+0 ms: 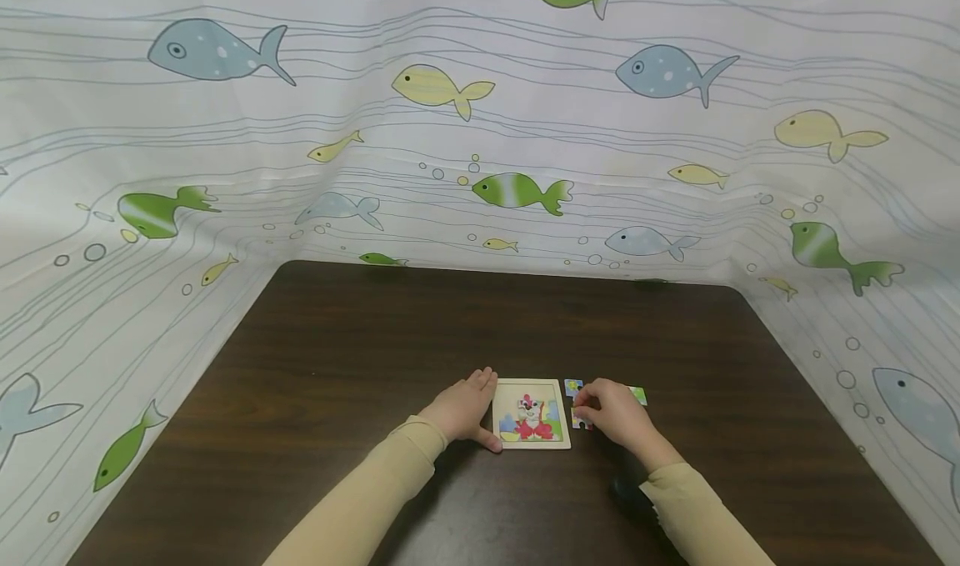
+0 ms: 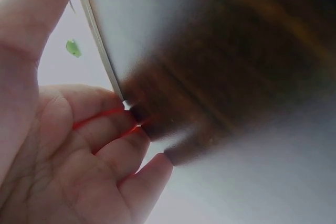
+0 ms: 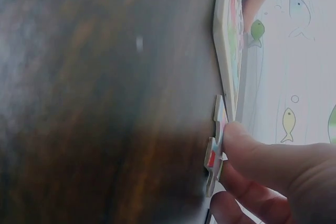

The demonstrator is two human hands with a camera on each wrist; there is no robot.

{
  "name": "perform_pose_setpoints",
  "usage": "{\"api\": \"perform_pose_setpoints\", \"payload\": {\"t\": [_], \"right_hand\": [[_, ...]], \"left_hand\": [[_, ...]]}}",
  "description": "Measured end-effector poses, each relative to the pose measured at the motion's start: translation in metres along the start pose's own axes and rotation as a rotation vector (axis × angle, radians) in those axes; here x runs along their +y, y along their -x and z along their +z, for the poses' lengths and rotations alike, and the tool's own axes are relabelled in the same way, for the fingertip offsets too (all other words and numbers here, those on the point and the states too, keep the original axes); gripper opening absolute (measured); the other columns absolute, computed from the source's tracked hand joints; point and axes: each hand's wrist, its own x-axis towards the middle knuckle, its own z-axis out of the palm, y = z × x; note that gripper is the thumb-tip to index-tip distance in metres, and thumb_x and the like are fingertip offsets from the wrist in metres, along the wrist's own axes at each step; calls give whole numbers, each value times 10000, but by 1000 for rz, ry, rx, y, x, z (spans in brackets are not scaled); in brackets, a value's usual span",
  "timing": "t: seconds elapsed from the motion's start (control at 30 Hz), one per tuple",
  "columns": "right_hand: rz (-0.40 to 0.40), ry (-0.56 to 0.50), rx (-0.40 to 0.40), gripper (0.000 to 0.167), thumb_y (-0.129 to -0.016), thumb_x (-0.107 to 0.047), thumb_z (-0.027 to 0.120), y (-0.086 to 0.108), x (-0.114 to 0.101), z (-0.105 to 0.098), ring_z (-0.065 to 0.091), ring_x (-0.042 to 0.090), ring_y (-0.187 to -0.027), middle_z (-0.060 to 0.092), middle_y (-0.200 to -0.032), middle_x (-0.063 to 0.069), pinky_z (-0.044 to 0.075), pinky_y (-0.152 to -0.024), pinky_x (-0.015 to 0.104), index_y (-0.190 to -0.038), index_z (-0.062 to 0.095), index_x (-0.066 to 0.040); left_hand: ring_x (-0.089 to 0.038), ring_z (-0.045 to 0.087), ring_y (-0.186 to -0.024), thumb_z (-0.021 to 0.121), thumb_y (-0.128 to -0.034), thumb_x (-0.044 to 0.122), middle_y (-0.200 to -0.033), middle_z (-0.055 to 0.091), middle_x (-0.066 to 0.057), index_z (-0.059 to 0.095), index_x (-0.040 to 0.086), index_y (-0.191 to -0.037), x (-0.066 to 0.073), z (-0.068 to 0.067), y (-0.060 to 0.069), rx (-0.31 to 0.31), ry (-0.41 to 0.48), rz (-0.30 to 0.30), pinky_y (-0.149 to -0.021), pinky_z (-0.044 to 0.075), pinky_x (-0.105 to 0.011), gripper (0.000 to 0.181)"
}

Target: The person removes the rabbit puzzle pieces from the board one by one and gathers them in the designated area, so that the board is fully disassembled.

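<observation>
A square wooden puzzle frame [image 1: 564,416] lies on the dark table, its lower part filled with a picture of a pink and white animal. My left hand [image 1: 462,408] rests against the frame's left edge, fingers and thumb spread; in the left wrist view the left hand's fingers [image 2: 105,135] touch the thin frame edge [image 2: 100,43]. My right hand [image 1: 618,412] is just right of the frame, thumb and fingertips at the loose pieces [image 1: 573,386]. In the right wrist view the right hand [image 3: 268,177] has its thumb against a jigsaw piece [image 3: 211,156]; whether it grips one, I cannot tell.
A green piece [image 1: 638,395] lies beyond my right hand. The dark wooden table [image 1: 480,316] extends around the frame. A white cloth with fish drawings [image 1: 480,132] stands along the table's back and sides. A small dark shape [image 1: 626,489] is below my right wrist.
</observation>
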Motion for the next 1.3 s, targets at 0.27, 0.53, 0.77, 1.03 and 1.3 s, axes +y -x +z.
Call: {"api": "perform_pose_setpoints", "payload": {"t": [0.27, 0.53, 0.77, 1.03, 1.3], "right_hand": [[3, -15, -5, 97, -789, -128, 765, 0, 2, 1, 482, 98, -664, 574, -760, -46, 438, -616, 278, -755, 677, -149], [11, -18, -14, 100, -790, -123, 764, 0, 2, 0, 484, 97, -653, 578, -750, -46, 432, -603, 274, -753, 675, -152], [12, -29, -16, 54, -812, -135, 746, 0, 1, -1, 494, 92, -651, 602, -757, -48, 442, -603, 272, -787, 698, -134], [4, -84, 43, 54, -824, -161, 740, 0, -2, 0, 524, 84, -674, 624, -776, -40, 471, -622, 268, -820, 713, -114], [-21, -141, 35, 101, -817, -166, 745, -1, -11, 4, 487, 73, -545, 575, -655, -69, 420, -490, 226, -870, 725, -83]], "left_hand": [[-285, 295, -1407, 773, -658, 578, -1523, 297, -182, 325, -39, -1449, 1, 0, 0, 1, -13, -2, -1113, 323, -398, 1099], [-287, 281, -1412, 769, -666, 576, -1528, 283, -183, 312, -38, -1456, 1, -2, 1, -8, -2, -2, -1115, 319, -404, 1099], [-289, 278, -1413, 769, -673, 576, -1528, 280, -186, 308, -38, -1457, 1, -3, 0, -11, -8, -2, -1116, 317, -408, 1097], [-287, 270, -1417, 768, -673, 576, -1531, 277, -182, 310, -32, -1459, 0, -2, 1, -17, -2, -7, -1120, 309, -408, 1094], [-283, 268, -1418, 763, -681, 575, -1534, 271, -181, 301, -30, -1463, 1, -1, 0, -19, -9, -4, -1124, 304, -397, 1091]]}}
